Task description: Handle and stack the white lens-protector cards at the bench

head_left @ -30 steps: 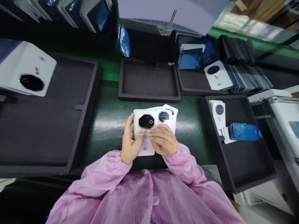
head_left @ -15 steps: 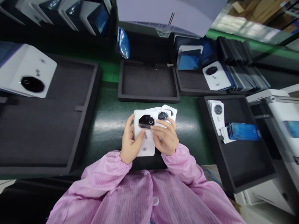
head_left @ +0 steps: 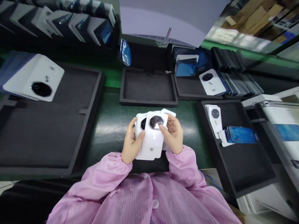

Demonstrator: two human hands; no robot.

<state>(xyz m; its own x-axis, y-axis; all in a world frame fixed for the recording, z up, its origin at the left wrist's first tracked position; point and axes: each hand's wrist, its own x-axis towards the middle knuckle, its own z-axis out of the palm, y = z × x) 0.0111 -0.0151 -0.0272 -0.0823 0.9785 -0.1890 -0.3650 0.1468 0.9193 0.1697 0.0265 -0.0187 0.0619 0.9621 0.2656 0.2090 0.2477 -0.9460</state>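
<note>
- A large black foam tray (head_left: 50, 137) is lying well to the left of the hands, and a white phone back cover (head_left: 35, 79) with a dark camera window is resting tilted on its far left corner.
- The left hand (head_left: 131, 143) is curling closed around the left edge of a fanned stack of white back covers (head_left: 151, 137), thumb lying across the front and fingers tucked behind.
- The stack is sitting between both hands, held up just above the green table (head_left: 107, 124) and right in front of the pink-sleeved chest; the top cover is facing up, tilted slightly, with its octagonal camera window at the upper end.
- The right hand (head_left: 174, 135) is closing on the right side of the same stack, its thumb tip pressing at the edge of the top cover's camera window while the other fingers are wrapping behind the covers underneath.
- A small black tray (head_left: 149, 101) is lying just beyond the held stack.
- Further right, another black tray (head_left: 235, 155) is holding a few white covers (head_left: 213, 116) standing at its far left corner and a blue-filmed pile (head_left: 240, 135) beside them.
- Beyond that tray, a lone white cover (head_left: 211, 82) is lying among rows of dark parts (head_left: 235, 74).
</note>
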